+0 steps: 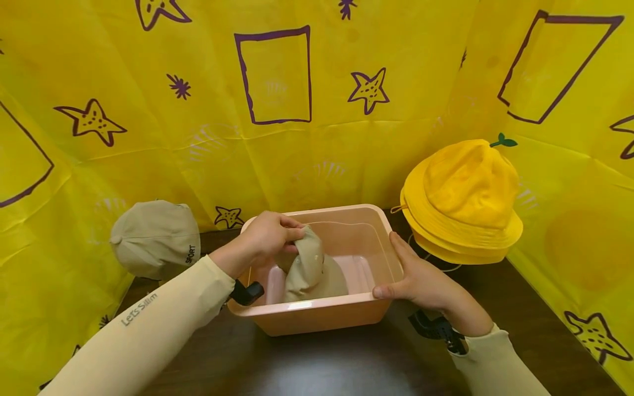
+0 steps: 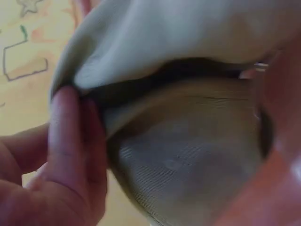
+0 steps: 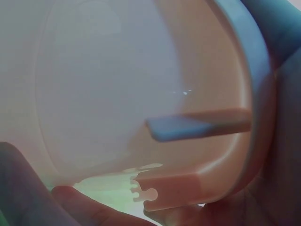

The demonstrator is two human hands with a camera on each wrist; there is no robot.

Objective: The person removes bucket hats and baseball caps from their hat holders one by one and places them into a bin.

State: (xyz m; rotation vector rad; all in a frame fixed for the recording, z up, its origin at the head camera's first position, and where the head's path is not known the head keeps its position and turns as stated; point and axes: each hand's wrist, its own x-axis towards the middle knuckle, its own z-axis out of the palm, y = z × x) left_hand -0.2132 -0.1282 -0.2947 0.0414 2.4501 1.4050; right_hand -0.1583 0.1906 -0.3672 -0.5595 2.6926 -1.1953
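Note:
A beige cap [image 1: 324,278] lies bunched inside a pink plastic bin [image 1: 322,320]. My left hand [image 1: 269,235] reaches over the bin's left side and pinches the cap's upper edge between thumb and fingers. Close up in the left wrist view, the cap [image 2: 178,165] hangs with its fabric folded and its inner side showing, dark in the fold. With its thumb on the near right corner, my right hand [image 1: 421,275] grips the bin's rim. From the right wrist, the bin's outer wall [image 3: 108,84] fills the view, with fingers spread along it.
Another beige cap [image 1: 156,239] marked SPORT stands on the left. At the right sit stacked yellow bucket hats [image 1: 463,198], a green sprout on top. The dark table [image 1: 342,363] is bounded behind and on both sides by yellow patterned cloth [image 1: 277,159].

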